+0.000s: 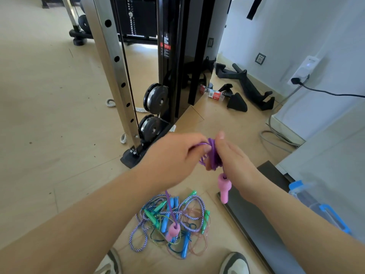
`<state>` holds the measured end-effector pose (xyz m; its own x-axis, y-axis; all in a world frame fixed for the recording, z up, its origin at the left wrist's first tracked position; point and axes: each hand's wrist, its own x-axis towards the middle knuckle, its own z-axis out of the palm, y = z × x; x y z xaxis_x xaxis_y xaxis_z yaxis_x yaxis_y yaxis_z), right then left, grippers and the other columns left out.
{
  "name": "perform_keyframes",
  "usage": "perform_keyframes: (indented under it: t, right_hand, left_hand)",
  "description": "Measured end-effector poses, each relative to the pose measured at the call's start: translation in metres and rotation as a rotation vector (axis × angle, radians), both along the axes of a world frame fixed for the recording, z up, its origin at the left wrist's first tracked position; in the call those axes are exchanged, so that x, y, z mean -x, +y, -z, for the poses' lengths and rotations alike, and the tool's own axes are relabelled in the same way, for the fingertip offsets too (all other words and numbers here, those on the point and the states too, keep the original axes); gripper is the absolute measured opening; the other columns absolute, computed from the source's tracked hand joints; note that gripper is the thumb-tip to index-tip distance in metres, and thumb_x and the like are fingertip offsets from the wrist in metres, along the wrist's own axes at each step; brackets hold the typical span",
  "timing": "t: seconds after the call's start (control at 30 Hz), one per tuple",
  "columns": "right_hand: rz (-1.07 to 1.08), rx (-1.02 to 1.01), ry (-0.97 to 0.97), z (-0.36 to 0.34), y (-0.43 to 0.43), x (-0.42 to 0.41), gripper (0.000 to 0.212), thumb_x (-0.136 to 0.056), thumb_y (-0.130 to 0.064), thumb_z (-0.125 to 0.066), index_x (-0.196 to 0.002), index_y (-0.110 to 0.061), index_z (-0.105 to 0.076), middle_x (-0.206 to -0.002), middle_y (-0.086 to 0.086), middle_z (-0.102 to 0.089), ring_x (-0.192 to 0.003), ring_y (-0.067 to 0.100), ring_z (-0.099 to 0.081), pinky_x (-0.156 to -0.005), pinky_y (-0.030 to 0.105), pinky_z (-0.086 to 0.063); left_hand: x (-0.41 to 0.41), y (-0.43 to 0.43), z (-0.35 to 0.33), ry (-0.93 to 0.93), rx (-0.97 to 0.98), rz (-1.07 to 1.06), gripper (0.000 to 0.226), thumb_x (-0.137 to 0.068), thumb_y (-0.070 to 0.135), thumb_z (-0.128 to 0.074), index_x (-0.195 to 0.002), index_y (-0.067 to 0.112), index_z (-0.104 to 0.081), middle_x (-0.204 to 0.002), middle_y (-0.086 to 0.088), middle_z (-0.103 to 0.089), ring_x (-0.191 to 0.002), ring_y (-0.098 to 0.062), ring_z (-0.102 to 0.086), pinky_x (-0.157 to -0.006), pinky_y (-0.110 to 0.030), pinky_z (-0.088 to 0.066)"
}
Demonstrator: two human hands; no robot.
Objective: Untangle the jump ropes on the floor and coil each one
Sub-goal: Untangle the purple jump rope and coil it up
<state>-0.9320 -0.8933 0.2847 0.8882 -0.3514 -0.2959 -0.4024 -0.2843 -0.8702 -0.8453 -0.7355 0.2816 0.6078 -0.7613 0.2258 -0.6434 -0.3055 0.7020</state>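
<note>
Rope (214, 153), purple, hangs looped at centre. Your right hand (235, 165) grips the coil so it holds shape while your left hand (173, 159) fingers pinch a strand taut. The tangle (171, 222) lies at six o'clock on the floor (59, 115).

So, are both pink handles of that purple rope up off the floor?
No, one pink handle hangs below the right hand, while the other pink handle lies in the tangled pile on the floor.
</note>
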Motion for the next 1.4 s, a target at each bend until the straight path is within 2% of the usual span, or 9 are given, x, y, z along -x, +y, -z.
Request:
perform_keyframes:
  t: [0.2, 0.33, 0.57, 0.73, 0.87, 0.97, 1.13, 1.23, 1.4]
  right_hand:
    - [-0.272, -0.193, -0.144, 0.004, 0.005, 0.004, 0.039, -0.098, -0.044, -0.058, -0.087, -0.007, -0.060, -0.067, 0.006, -0.060, -0.069, 0.020, -0.053, -0.072, 0.037, -0.043]
    - [-0.071, -0.374, -0.196, 0.003, 0.007, 0.003, 0.043, -0.109, -0.032, -0.046, -0.075, -0.008, -0.055, -0.063, 0.006, -0.051, -0.069, 0.019, -0.054, -0.068, 0.023, -0.048]
    - [0.425, -0.353, -0.117, 0.005, -0.011, -0.008, 0.050, -0.100, -0.050, -0.060, -0.071, -0.009, -0.062, -0.070, 0.007, -0.056, -0.055, 0.030, -0.045, -0.061, 0.044, -0.041]
    - [0.359, -0.302, -0.117, 0.007, -0.020, -0.012, 0.044, -0.106, -0.034, -0.052, -0.085, -0.002, -0.071, -0.088, 0.014, -0.064, -0.076, 0.030, -0.055, -0.072, 0.051, -0.049]
    - [0.192, 0.071, -0.127, 0.018, -0.020, -0.009, 0.025, -0.106, -0.024, -0.049, -0.101, -0.007, -0.066, -0.079, -0.008, -0.068, -0.068, 0.005, -0.060, -0.070, 0.028, -0.050]
    - [0.019, 0.175, -0.102, 0.021, -0.014, -0.006, 0.011, -0.105, -0.026, -0.052, -0.102, -0.019, -0.060, -0.071, 0.001, -0.071, -0.058, 0.020, -0.066, -0.060, 0.026, -0.047]
    - [-0.131, 0.004, -0.116, 0.013, -0.009, -0.004, 0.016, -0.106, -0.018, -0.051, -0.109, -0.014, -0.066, -0.079, 0.013, -0.073, -0.073, 0.059, -0.063, -0.064, 0.051, -0.050]
    - [-0.173, -0.115, -0.085, 0.009, -0.005, -0.004, 0.029, -0.098, -0.031, -0.055, -0.111, -0.010, -0.070, -0.098, 0.028, -0.070, -0.082, 0.035, -0.064, -0.088, 0.071, -0.048]
    - [-0.234, -0.320, -0.041, 0.008, -0.002, -0.002, 0.058, -0.099, -0.057, -0.054, -0.102, -0.001, -0.070, -0.079, 0.008, -0.073, -0.078, 0.021, -0.069, -0.086, 0.041, -0.056]
  left_hand:
    - [-0.019, 0.009, 0.008, 0.356, 0.229, -0.176, 0.016, -0.093, 0.027, -0.075, -0.089, 0.011, -0.074, -0.070, -0.009, -0.066, -0.059, -0.008, -0.053, -0.058, -0.020, -0.047]
    - [-0.020, 0.012, 0.028, 0.563, -0.019, -0.163, 0.036, -0.105, 0.039, -0.053, -0.086, 0.010, -0.064, -0.060, -0.001, -0.053, -0.050, -0.013, -0.047, -0.052, -0.033, -0.052]
    - [0.006, 0.003, 0.042, 0.350, -0.481, 0.047, 0.030, -0.107, 0.040, -0.046, -0.087, 0.023, -0.060, -0.082, -0.007, -0.066, -0.073, -0.021, -0.061, -0.072, -0.034, -0.051]
    - [0.037, -0.007, 0.030, 0.106, -0.759, 0.182, 0.017, -0.103, 0.029, -0.049, -0.105, 0.012, -0.047, -0.091, -0.006, -0.054, -0.079, -0.026, -0.050, -0.064, -0.034, -0.038]
    - [0.040, -0.011, 0.009, 0.124, -0.479, 0.154, 0.023, -0.101, 0.032, -0.053, -0.111, 0.011, -0.056, -0.091, -0.003, -0.060, -0.088, -0.026, -0.058, -0.075, -0.038, -0.049]
    - [0.028, -0.005, -0.001, 0.264, -0.255, 0.155, 0.009, -0.099, 0.021, -0.059, -0.097, 0.012, -0.062, -0.073, -0.001, -0.059, -0.071, -0.026, -0.059, -0.066, -0.040, -0.050]
    - [-0.001, 0.012, -0.008, 0.329, 0.096, 0.039, 0.004, -0.094, 0.007, -0.072, -0.092, 0.009, -0.074, -0.067, 0.011, -0.072, -0.064, -0.005, -0.067, -0.059, -0.020, -0.050]
    - [-0.013, 0.018, -0.005, 0.276, 0.163, -0.032, 0.006, -0.087, 0.014, -0.081, -0.090, 0.010, -0.077, -0.075, 0.003, -0.074, -0.067, -0.002, -0.065, -0.064, -0.012, -0.048]
    - [-0.022, 0.022, 0.007, 0.340, 0.140, -0.103, 0.012, -0.096, 0.016, -0.071, -0.105, 0.014, -0.079, -0.087, -0.001, -0.078, -0.078, -0.005, -0.069, -0.072, -0.014, -0.053]
